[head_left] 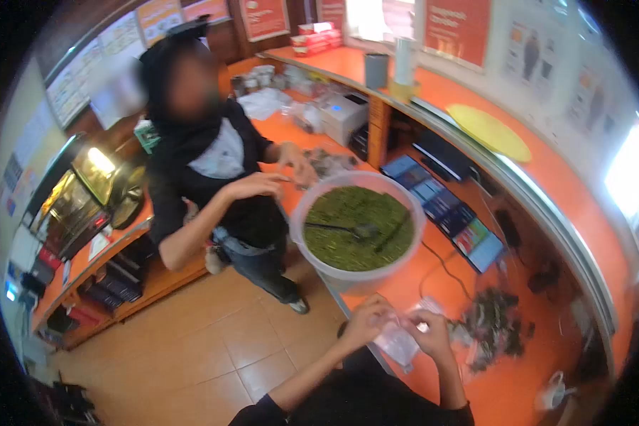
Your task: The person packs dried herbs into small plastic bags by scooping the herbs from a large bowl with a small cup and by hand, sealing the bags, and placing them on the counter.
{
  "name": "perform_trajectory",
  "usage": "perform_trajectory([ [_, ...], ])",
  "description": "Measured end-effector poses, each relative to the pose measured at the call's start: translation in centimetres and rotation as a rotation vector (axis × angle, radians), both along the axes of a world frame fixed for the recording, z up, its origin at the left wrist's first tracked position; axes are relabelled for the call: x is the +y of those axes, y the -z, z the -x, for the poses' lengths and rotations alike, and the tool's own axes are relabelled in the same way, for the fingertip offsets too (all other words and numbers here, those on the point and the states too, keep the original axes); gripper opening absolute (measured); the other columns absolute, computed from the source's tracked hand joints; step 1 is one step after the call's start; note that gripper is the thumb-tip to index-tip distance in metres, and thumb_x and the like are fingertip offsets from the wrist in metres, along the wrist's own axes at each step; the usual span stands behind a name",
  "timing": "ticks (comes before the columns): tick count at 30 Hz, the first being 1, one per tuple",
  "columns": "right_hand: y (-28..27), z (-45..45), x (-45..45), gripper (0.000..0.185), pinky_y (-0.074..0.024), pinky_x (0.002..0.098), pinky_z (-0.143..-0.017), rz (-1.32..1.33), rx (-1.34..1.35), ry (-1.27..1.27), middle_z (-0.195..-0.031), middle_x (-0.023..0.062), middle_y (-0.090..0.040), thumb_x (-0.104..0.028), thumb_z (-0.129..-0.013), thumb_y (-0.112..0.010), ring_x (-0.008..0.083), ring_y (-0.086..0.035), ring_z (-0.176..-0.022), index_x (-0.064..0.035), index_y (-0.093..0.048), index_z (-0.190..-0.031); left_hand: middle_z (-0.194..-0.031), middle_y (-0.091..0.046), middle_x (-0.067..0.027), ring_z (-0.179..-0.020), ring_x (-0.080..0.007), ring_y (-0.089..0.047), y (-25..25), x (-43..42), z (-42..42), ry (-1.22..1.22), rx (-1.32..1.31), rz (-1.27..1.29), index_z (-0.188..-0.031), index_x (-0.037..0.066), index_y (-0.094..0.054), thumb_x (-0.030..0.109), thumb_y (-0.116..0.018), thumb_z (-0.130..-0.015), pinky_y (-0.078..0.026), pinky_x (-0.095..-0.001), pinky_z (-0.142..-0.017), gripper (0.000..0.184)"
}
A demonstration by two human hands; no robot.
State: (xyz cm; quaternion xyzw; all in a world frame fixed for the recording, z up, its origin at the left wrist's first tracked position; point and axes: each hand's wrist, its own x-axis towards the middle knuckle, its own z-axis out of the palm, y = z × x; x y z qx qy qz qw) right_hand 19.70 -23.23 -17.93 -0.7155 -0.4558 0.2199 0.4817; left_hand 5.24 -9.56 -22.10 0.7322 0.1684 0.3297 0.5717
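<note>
A clear plastic bag (pixel 399 345) hangs between my two hands, over the near edge of the orange counter. My left hand (pixel 369 319) pinches its top on one side, and my right hand (pixel 430 331) pinches the other side. Just beyond them stands a large translucent tub (pixel 299 245) of chopped green leaf (pixel 348 248), with a dark spoon (pixel 337 228) lying on top. Right of my right hand is a heap of small bags with green contents (pixel 493 323).
Across the tub, a person in black (pixel 227 149) stands with both hands near another pile of small bags (pixel 330 163). A dark display tray (pixel 444 213), a cable, a yellow oval tray (pixel 488 133), a grey printer (pixel 343 115) and a white mug (pixel 555 390) are around the counter.
</note>
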Motion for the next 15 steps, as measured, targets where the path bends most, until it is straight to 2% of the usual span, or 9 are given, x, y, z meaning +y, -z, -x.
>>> perform_trajectory([
  [1, -0.2, 0.0, 0.1, 0.014, -0.0518, 0.0284, -0.067, 0.054, 0.012, -0.064, -0.074, 0.0054, -0.068, -0.012, -0.081, -0.078, 0.0114, -0.063, -0.068, -0.0005, -0.07, -0.084, -0.101, -0.061, -0.009, -0.098, -0.0218, -0.061, -0.7, 0.0, 0.3, -0.034, -0.058, -0.152, -0.091, 0.003, -0.071, 0.019, -0.073, -0.087, -0.049, -0.0352, -0.084, 0.016],
  [2, -0.5, 0.3, 0.3, 0.014, -0.0518, 0.0284, -0.067, 0.04, 0.005, -0.09, -0.074, 0.0054, -0.068, -0.012, -0.081, -0.078, 0.0114, -0.063, -0.068, -0.0005, -0.07, -0.084, -0.101, -0.061, -0.009, -0.098, -0.0218, -0.061, -1.3, 0.0, 0.5, -0.06, -0.062, -0.168, -0.091, 0.003, -0.071, 0.019, -0.073, -0.087, -0.049, -0.0352, -0.084, 0.016],
  [4, -1.4, 0.6, 0.3, 0.01, -0.0497, 0.0258, -0.063, 0.096, 0.061, -0.146, -0.074, 0.0033, -0.068, -0.008, -0.082, -0.077, 0.0073, -0.06, -0.068, -0.0001, -0.071, -0.084, -0.106, -0.055, -0.0096, -0.102, -0.0248, -0.057, -3.2, -0.8, 0.8, -0.431, -0.037, -0.601, -0.091, 0.005, -0.07, 0.022, -0.074, -0.085, -0.047, -0.034, -0.082, 0.018],
  [5, -1.7, 0.7, 0.7, 0.01, -0.0497, 0.0258, -0.063, 0.095, 0.056, -0.155, -0.074, 0.0033, -0.068, -0.008, -0.082, -0.077, 0.0073, -0.06, -0.068, -0.0001, -0.071, -0.084, -0.106, -0.055, -0.0096, -0.102, -0.0248, -0.057, -4.4, -1.1, 1.1, -0.44, -0.038, -0.602, -0.091, 0.005, -0.07, 0.022, -0.074, -0.085, -0.047, -0.034, -0.082, 0.018],
  [7, -2.1, 1.4, 1.1, 0.011, -0.0474, 0.0237, -0.06, 0.083, 0.061, -0.107, -0.074, 0.0035, -0.067, -0.009, -0.081, -0.078, 0.0066, -0.058, -0.065, -0.0008, -0.072, -0.083, -0.099, -0.061, -0.0089, -0.089, -0.0215, -0.061, -6.1, -1.7, 2.0, -0.359, 0.099, -0.688, -0.092, 0.004, -0.069, 0.021, -0.072, -0.086, -0.047, -0.0318, -0.074, 0.018],
  [8, -2.2, 1.6, 1.0, 0.011, -0.0474, 0.0237, -0.06, 0.087, 0.06, -0.112, -0.074, 0.0035, -0.067, -0.009, -0.081, -0.078, 0.0066, -0.058, -0.065, -0.0008, -0.072, -0.083, -0.099, -0.061, -0.0089, -0.089, -0.0215, -0.061, -5.2, -1.7, 2.2, -0.364, 0.1, -0.684, -0.092, 0.004, -0.069, 0.021, -0.072, -0.086, -0.047, -0.0318, -0.074, 0.018],
  [10, -2.5, 1.7, 1.2, 0.013, -0.0446, 0.0233, -0.056, 0.04, 0.031, -0.186, -0.073, 0.0032, -0.066, -0.011, -0.081, -0.079, 0.0056, -0.056, -0.062, -0.001, -0.071, -0.08, -0.079, -0.063, -0.0066, -0.074, -0.0149, -0.06, -2.2, -1.4, 2.3, 0.135, 0.238, -0.009, -0.092, 0.003, -0.067, 0.026, -0.067, -0.094, -0.046, -0.031, -0.064, 0.023],
  [14, -3.6, 1.0, 1.0, 0.012, -0.0421, 0.0241, -0.053, 0.112, 0.225, -0.262, -0.071, 0.0019, -0.065, -0.01, -0.08, -0.077, 0.0053, -0.055, -0.061, -0.0004, -0.07, -0.077, -0.069, -0.065, -0.0072, -0.064, -0.0115, -0.061, -0.5, -0.8, 2.7, 0.289, 0.116, 0.107, -0.09, 0.001, -0.067, 0.026, -0.062, -0.098, -0.048, -0.0305, -0.059, 0.027],
  [15, -3.6, 1.0, 0.9, 0.013, -0.0427, 0.0264, -0.053, 0.135, 0.136, -0.239, -0.07, 0.0037, -0.064, -0.011, -0.08, -0.077, 0.0083, -0.056, -0.059, -0.001, -0.068, -0.076, -0.068, -0.065, -0.0094, -0.061, -0.0167, -0.062, -1.1, -1.4, 2.7, 0.228, 0.1, 0.073, -0.088, 0.001, -0.067, 0.026, -0.063, -0.096, -0.049, -0.0318, -0.058, 0.027],
])
